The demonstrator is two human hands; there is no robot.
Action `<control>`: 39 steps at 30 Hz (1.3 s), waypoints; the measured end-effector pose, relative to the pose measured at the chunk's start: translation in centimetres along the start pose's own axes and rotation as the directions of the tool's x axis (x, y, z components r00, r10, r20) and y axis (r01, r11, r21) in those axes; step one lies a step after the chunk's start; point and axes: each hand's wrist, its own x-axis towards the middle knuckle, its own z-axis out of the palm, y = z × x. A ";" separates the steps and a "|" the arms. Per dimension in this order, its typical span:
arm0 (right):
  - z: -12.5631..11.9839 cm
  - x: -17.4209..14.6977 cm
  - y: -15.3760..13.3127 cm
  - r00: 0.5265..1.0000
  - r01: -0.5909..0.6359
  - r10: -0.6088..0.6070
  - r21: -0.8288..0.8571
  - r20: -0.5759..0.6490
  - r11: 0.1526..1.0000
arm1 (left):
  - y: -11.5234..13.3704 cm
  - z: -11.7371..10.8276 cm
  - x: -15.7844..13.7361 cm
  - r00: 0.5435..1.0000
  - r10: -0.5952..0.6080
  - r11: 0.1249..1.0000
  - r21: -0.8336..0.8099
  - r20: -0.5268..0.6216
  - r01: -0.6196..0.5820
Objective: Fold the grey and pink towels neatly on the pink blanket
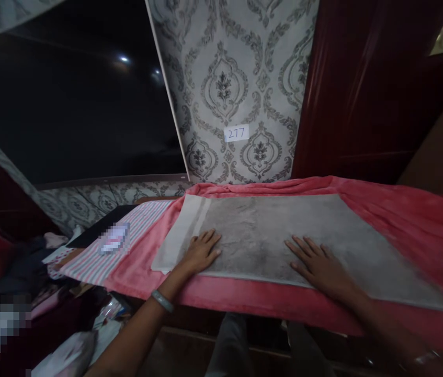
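Note:
A grey towel (260, 225) with a paler band near its left end lies spread flat on a pink-red blanket (245, 296). My left hand (201, 251) rests palm down on the towel's left part, fingers spread, with a bracelet on that wrist. Flat on the towel's middle, close to its near edge, lies my right hand (317, 262), its fingers stretched out and apart. Neither hand grips anything. The towel's surface shows slight wrinkles between the two hands.
Left of the blanket is a striped cloth (143, 220) bearing a blurred-out item (114, 239). Behind stand a large dark television (76, 99), patterned wallpaper with a paper (237, 133) marked 277, and a dark red door (354, 94). Clutter fills the lower left.

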 end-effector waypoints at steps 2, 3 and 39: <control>0.2 0.0 0.1 1.000 -0.001 0.001 -0.002 -0.021 1.000 | -0.7 -0.4 1.2 1.000 -0.012 1.000 0.008 -0.011 0.012; 0.3 0.1 0.1 1.000 -0.005 0.005 -0.005 -0.026 1.000 | -1.2 -0.5 2.0 1.000 -0.014 1.000 0.011 -0.010 0.014; 2.5 13.1 -6.1 0.985 0.154 -0.163 0.158 0.047 0.975 | -16.8 -1.3 18.8 0.960 -0.252 0.958 0.109 -0.121 0.265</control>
